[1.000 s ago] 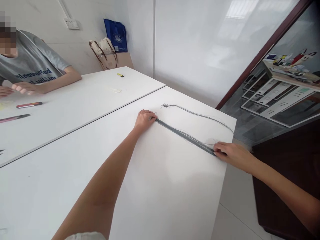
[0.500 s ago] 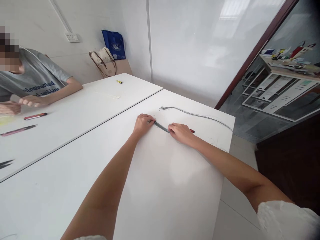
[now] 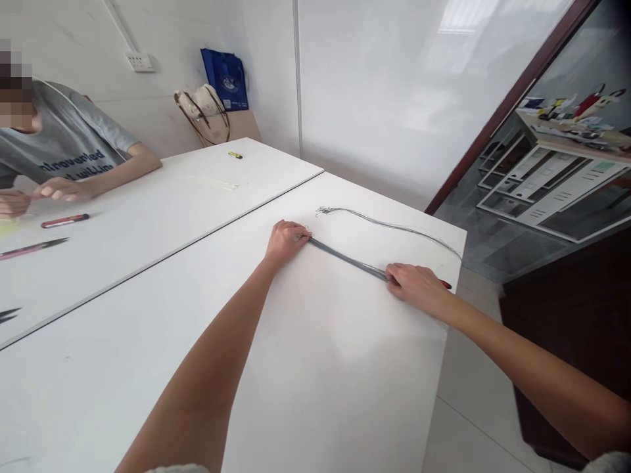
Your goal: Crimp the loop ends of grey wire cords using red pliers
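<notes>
A bundle of thin grey cords lies stretched across the white table. My left hand is closed on the bundle's left end, where small metal clasps show. My right hand is closed around the cords further right, near the table's right edge, and something red pokes out from under it. A second, thinner strand of cords curves along the table behind the bundle, with clasps at its left end.
Another person in a grey T-shirt sits at the adjoining table on the left, hands on it. A red utility knife, a pink-handled tool and a small yellow object lie there. Bags stand against the far wall.
My right hand slid in along the bundle to near my left hand, then back out to the right. My left hand kept its grip on the end.
</notes>
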A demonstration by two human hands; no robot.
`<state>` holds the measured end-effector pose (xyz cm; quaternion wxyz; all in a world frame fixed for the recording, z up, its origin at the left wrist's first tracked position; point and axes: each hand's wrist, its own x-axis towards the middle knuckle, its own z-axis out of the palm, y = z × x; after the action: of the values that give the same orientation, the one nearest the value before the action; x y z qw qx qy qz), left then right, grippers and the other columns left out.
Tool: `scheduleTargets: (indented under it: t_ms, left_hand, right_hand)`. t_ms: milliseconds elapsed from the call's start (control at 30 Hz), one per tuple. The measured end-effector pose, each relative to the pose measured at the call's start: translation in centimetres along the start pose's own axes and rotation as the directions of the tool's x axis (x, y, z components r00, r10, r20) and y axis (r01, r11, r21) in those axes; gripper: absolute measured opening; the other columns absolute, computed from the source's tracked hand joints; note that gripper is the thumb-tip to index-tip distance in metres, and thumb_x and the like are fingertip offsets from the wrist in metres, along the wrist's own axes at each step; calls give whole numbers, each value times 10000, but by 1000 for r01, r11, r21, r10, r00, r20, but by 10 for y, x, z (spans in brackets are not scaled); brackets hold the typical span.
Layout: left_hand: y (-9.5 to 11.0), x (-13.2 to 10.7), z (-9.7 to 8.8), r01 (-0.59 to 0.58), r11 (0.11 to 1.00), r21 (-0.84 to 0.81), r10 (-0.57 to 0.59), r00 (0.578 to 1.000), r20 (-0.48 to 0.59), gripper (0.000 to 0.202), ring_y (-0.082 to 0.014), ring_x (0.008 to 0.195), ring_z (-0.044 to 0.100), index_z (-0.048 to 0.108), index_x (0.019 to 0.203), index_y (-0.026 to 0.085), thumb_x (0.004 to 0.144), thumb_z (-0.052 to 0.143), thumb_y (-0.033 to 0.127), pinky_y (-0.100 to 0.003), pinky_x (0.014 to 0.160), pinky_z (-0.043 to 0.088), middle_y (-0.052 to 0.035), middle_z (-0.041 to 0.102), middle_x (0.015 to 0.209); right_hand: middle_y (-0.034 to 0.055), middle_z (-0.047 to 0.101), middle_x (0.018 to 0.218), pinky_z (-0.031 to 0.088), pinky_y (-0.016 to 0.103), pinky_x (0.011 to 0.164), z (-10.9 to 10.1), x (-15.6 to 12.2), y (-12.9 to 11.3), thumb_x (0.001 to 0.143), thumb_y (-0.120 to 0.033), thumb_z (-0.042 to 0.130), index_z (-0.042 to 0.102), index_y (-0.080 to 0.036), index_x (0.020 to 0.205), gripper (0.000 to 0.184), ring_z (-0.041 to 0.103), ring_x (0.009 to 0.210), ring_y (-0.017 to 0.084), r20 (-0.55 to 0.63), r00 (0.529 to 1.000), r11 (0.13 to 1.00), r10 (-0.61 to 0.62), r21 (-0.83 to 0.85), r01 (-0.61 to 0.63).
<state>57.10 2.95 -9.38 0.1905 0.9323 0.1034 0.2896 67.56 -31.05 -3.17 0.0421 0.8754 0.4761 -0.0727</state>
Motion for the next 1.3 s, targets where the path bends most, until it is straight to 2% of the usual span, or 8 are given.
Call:
scheduleTargets:
  t_ms: [133, 233, 400, 600, 800, 967, 1133, 1300]
  left_hand:
    - [-3, 0, 3, 15, 1000, -5, -15, 1000, -4, 196, -248, 963, 694, 799, 849, 264, 873, 613, 207, -468, 1028, 459, -44, 788, 1011]
    - [-6, 0, 4, 9, 1000, -14, -10, 1000, -3, 200, -244, 975, 687, 800, 863, 262, 876, 608, 207, -456, 1036, 456, -42, 785, 1023]
    - [-8, 1, 4, -3, 1000, -11, 3, 1000, -6, 199, -246, 943, 679, 802, 867, 249, 880, 606, 216, -450, 989, 477, -49, 787, 1017]
    - [-6, 1, 1, -7, 1000, 21, 8, 1000, -15, 204, -241, 884, 679, 801, 859, 242, 886, 600, 219, -445, 937, 489, -54, 786, 1009]
    - [-2, 2, 0, -2, 1000, 27, 3, 1000, -14, 198, -251, 877, 676, 802, 855, 231, 881, 606, 231, -452, 938, 483, -62, 787, 1002]
    - [0, 2, 1, 2, 1000, 14, -2, 1000, -11, 208, -254, 972, 697, 799, 860, 239, 882, 592, 224, -470, 1060, 435, -52, 785, 1015]
    - [0, 3, 2, -2, 1000, 8, 2, 1000, -7, 218, -246, 977, 706, 793, 847, 238, 888, 579, 232, -474, 1083, 427, -52, 786, 1018]
    - [0, 4, 1, -10, 1000, 1, 10, 1000, -7, 223, -245, 935, 697, 794, 840, 238, 887, 576, 239, -462, 1023, 464, -47, 791, 1004]
  right_hand:
    - [31, 672, 886, 276, 300, 557, -5, -22, 25, 932, -154, 429, 519, -200, 822, 150, 544, 666, 155, 87, 995, 998, 55, -16, -53]
    - [31, 676, 941, 322, 299, 583, -8, -24, 33, 983, -248, 426, 556, -208, 878, 172, 573, 697, 161, 11, 999, 998, 52, 40, -52]
    - [66, 617, 1309, 380, 292, 649, -4, 12, 1, 1007, -372, 469, 545, -215, 1267, 313, 620, 787, 154, -147, 989, 988, -25, 150, 48]
    - [24, 692, 994, 293, 279, 582, -2, 28, -20, 921, -106, 429, 575, -194, 909, 171, 578, 740, 136, -51, 998, 990, -42, 130, 49]
    - [22, 677, 928, 258, 284, 570, 1, -30, 22, 928, -165, 444, 518, -200, 860, 106, 568, 708, 147, 97, 991, 996, 89, -40, -85]
    - [71, 690, 948, 230, 301, 563, 14, -79, 73, 924, -207, 485, 559, -193, 865, 95, 615, 722, 194, 156, 936, 942, 315, -170, -289]
    - [82, 697, 911, 261, 308, 571, 30, -109, 120, 897, -199, 497, 607, -212, 832, 129, 648, 745, 226, 241, 884, 912, 400, -202, -358]
    - [67, 709, 923, 294, 303, 563, 16, -92, 109, 935, -263, 493, 627, -230, 883, 148, 627, 727, 214, 14, 909, 905, 416, -102, -413]
